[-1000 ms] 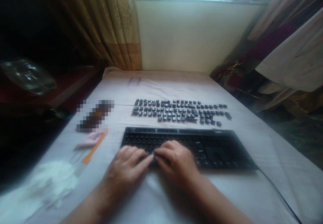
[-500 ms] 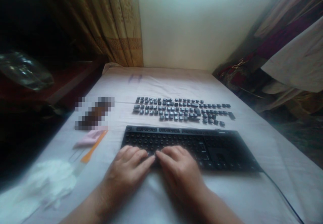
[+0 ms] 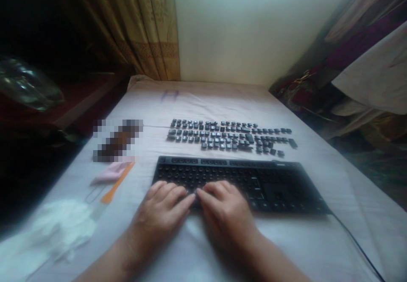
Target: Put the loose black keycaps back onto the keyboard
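A black keyboard (image 3: 276, 184) lies on the cloth-covered surface, its key area largely stripped of keycaps. My left hand (image 3: 160, 208) bends over its front left part, fingers together on top and thumb pointing right. Beside it my right hand (image 3: 227, 212) is closed over the same front edge, its fingertips meeting the left thumb tip. Whether a small keycap sits between the tips is too blurred to tell. Behind the keyboard, loose black keycaps (image 3: 216, 140) stand in several rows, laid out much like a keyboard.
To the left lie a pink cloth (image 3: 111, 172), an orange-handled tool (image 3: 116, 184), a thin wire loop (image 3: 93, 192) and a crumpled white cloth (image 3: 60, 227). A pixelated item lies behind them. The keyboard's cable (image 3: 352, 239) runs off to the front right.
The camera view has tilted down a little. Both hands keep their place and grip at the keyboard's front edge; the keycap rows look the same.
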### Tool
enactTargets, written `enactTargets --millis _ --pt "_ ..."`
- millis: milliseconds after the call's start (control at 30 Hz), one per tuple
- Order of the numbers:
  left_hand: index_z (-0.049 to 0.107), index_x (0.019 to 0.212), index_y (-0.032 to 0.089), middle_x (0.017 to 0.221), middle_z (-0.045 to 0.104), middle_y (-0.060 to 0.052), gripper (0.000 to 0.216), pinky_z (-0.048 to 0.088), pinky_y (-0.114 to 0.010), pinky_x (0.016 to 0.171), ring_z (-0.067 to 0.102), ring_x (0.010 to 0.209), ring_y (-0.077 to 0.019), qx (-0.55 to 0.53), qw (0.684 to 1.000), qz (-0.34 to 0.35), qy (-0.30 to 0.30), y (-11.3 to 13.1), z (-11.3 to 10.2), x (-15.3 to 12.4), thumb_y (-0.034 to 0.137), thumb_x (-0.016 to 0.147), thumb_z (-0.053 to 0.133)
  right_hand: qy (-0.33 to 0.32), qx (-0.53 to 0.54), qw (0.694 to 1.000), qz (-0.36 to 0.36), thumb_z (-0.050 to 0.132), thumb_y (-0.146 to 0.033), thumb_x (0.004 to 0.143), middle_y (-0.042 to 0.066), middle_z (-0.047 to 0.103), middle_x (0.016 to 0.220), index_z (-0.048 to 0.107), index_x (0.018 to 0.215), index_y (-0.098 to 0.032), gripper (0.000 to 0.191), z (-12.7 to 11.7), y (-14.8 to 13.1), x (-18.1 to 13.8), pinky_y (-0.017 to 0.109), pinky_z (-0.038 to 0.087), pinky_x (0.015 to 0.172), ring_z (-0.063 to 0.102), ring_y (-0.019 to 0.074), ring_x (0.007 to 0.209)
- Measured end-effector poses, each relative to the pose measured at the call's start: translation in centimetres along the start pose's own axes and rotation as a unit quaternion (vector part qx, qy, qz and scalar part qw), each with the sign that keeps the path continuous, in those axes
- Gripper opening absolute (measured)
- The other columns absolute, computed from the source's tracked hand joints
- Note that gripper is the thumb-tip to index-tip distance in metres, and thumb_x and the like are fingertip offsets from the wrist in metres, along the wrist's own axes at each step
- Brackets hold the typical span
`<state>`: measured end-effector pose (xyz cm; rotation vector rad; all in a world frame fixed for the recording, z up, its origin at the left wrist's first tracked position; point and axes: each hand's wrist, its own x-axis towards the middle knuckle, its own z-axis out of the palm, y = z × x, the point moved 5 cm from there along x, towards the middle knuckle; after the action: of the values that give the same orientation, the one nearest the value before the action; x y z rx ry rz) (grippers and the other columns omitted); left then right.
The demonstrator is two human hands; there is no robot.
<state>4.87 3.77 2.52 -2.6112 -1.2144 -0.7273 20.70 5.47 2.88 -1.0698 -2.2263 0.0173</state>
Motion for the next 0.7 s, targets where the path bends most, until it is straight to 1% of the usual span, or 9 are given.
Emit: enactTargets --millis 133,233,400,500,700 --pt "0.071 0.112 0.025 0.103 0.069 -0.003 0.025 0.040 -0.039 0.099 0.059 0.100 -0.0205 0.002 1.000 0.007 0.012 0.0 -0.2 0.1 0.020 0.099 0.050 -0.003 0.014 1.000 0.012 0.054 -0.014 0.091 0.007 0.071 0.087 0.073 0.100 -0.018 0.022 0.0 0.2 0.1 0.033 0.046 0.067 0.059 0.0215 0.077" --pt "0.071 0.111 0.025 0.104 0.069 -0.003 0.026 0.041 -0.040 0.099 0.059 0.100 -0.0206 -0.001 1.000 0.009 0.016 0.0 -0.1 0.0 0.020 0.101 0.048 0.000 0.056 0.998 0.023 0.053 -0.014 0.091 0.008 0.072 0.089 0.072 0.102 -0.017 0.022 -0.2 0.7 0.0 0.033 0.050 0.069 0.062 0.0214 0.078" --pt "0.070 0.111 0.025 0.103 0.069 -0.003 0.024 0.041 -0.040 0.100 0.060 0.101 -0.0203 0.011 0.999 0.017 0.027 0.0 -0.2 0.0 0.021 0.100 0.049 0.049 0.138 0.988 0.057 0.052 -0.012 0.092 0.009 0.072 0.091 0.071 0.104 -0.016 0.023 -1.3 2.3 -0.1 0.028 0.056 0.073 0.067 0.0181 0.082" --pt "0.070 0.111 0.024 0.102 0.069 -0.004 0.023 0.043 -0.039 0.098 0.060 0.099 -0.0197 0.011 0.999 0.021 0.027 0.0 -0.3 0.1 0.021 0.099 0.051 0.068 0.136 0.985 0.076 0.054 -0.011 0.091 0.009 0.073 0.090 0.072 0.102 -0.016 0.021 -1.9 3.4 -0.1 0.028 0.057 0.074 0.069 0.0178 0.082" --pt "0.069 0.110 0.024 0.099 0.069 -0.003 0.025 0.043 -0.038 0.097 0.060 0.097 -0.0194 -0.002 0.999 0.021 0.042 0.0 -0.5 0.3 0.020 0.101 0.046 0.074 0.129 0.985 0.091 0.055 -0.012 0.090 0.008 0.073 0.088 0.073 0.099 -0.017 0.021 -2.4 4.5 -0.2 0.028 0.057 0.071 0.070 0.0181 0.080"
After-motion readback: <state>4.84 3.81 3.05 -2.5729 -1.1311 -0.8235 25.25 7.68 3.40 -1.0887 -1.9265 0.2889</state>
